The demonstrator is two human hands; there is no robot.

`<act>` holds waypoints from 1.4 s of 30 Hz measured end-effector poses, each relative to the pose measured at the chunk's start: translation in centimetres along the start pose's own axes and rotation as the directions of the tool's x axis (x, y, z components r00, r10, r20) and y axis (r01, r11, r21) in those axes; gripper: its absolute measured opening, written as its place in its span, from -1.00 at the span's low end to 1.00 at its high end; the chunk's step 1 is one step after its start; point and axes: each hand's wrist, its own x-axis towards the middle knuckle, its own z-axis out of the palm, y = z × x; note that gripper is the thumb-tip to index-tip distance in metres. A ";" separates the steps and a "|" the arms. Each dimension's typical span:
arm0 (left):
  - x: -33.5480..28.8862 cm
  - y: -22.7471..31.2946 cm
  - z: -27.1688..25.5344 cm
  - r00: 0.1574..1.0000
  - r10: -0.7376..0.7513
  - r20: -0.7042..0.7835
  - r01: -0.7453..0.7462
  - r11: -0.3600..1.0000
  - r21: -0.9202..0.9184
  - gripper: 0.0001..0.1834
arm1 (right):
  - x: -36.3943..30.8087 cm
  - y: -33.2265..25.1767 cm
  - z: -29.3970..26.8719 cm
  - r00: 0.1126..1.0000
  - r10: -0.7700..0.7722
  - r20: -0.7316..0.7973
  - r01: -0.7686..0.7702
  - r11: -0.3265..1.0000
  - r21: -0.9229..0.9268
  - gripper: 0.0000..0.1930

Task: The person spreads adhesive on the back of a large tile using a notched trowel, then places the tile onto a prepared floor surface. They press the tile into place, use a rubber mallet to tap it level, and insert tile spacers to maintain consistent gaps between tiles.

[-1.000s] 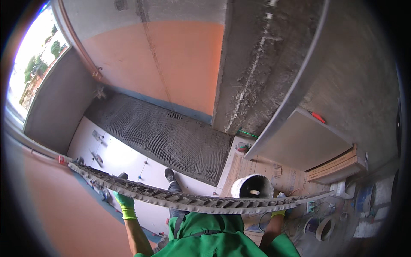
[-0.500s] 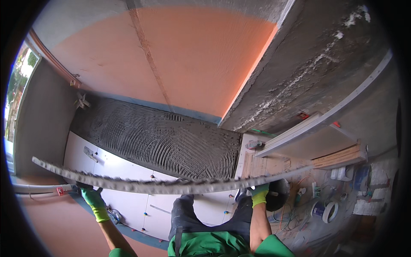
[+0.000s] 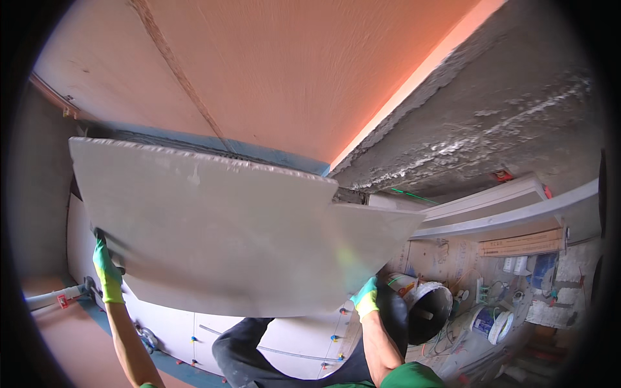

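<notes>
Tilting large grey flat slab with notched far-right corner [image 3: 213, 226] from edge-on half a second ago to broad smooth face showing. Gripping left edge with left hand in green-and-yellow glove [image 3: 107, 268], fingers curled in; gripping near-right edge with right hand in matching glove [image 3: 367, 296], also closed on slab (fingertips partly hidden). Holding slab over white floor tiles [image 3: 168, 320], near orange-and-blue painted wall [image 3: 272, 71], left of white round bucket [image 3: 406, 288].

An orange wall [image 3: 272, 71] is crossed by a brown strip [image 3: 174, 61] and edged below in blue. The grey wall [image 3: 414, 132] is streaked with white; a green light line [image 3: 409, 194] is cast near its base. The floor [image 3: 168, 326] is partly white-tiled.
</notes>
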 end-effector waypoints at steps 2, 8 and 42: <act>1.5 -1.6 3.9 0.999 0.004 0.038 -0.006 0.998 0.059 0.01 | 1.6 0.5 -0.8 0.991 0.046 -0.127 -0.065 0.987 -0.149 -0.42; 9.4 -8.9 12.5 0.997 0.068 0.026 -0.072 0.927 0.368 -0.18 | 6.3 1.5 -1.1 0.977 -0.012 -0.212 -0.090 0.882 -0.462 -0.26; 25.6 -33.4 34.2 0.930 0.073 0.360 -0.228 0.883 0.410 -0.50 | 21.7 2.7 -1.7 0.921 -0.171 -0.349 -0.263 0.386 -0.884 -0.20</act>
